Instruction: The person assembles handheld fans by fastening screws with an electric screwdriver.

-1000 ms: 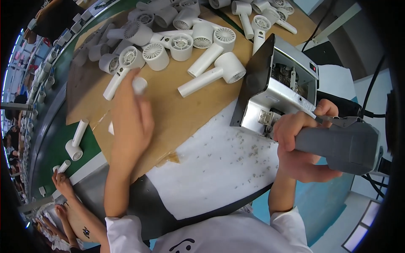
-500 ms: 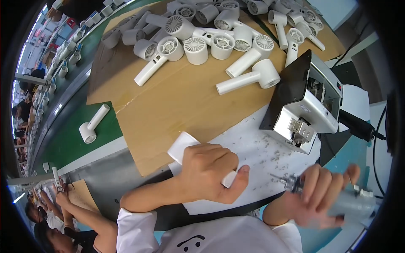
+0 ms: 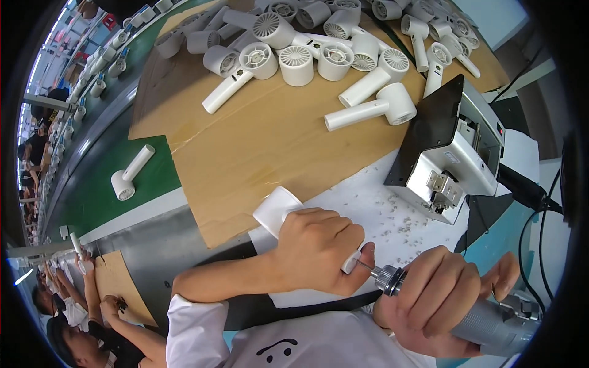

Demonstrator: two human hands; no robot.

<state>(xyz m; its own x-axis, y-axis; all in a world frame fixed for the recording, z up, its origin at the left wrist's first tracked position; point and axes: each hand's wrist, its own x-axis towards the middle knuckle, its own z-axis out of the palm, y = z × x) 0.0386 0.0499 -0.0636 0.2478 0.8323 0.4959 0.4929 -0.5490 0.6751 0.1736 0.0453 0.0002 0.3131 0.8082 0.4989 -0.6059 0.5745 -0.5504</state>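
My left hand (image 3: 319, 251) is closed round the handle of a white handheld fan (image 3: 275, 207). The fan's round head sticks out at the far left of the fist, and the handle's end shows by the thumb. A grey electric screwdriver (image 3: 494, 325) lies in my right hand (image 3: 438, 294), its fingers wrapped round the body. The thin bit points left and meets the end of the fan handle, between my thumb and curled fingers. Whether a screw sits at the tip is too small to tell.
A silver and black screw feeder (image 3: 451, 159) stands at the right on white paper (image 3: 362, 202) strewn with small screws. Many white fans (image 3: 296, 64) are heaped on the cardboard (image 3: 245, 153). One fan (image 3: 132, 173) lies on the green belt. Co-workers sit at lower left.
My right hand has brought the screwdriver left, from apart to the end of the fan handle. My left hand has shifted slightly right with the fan.
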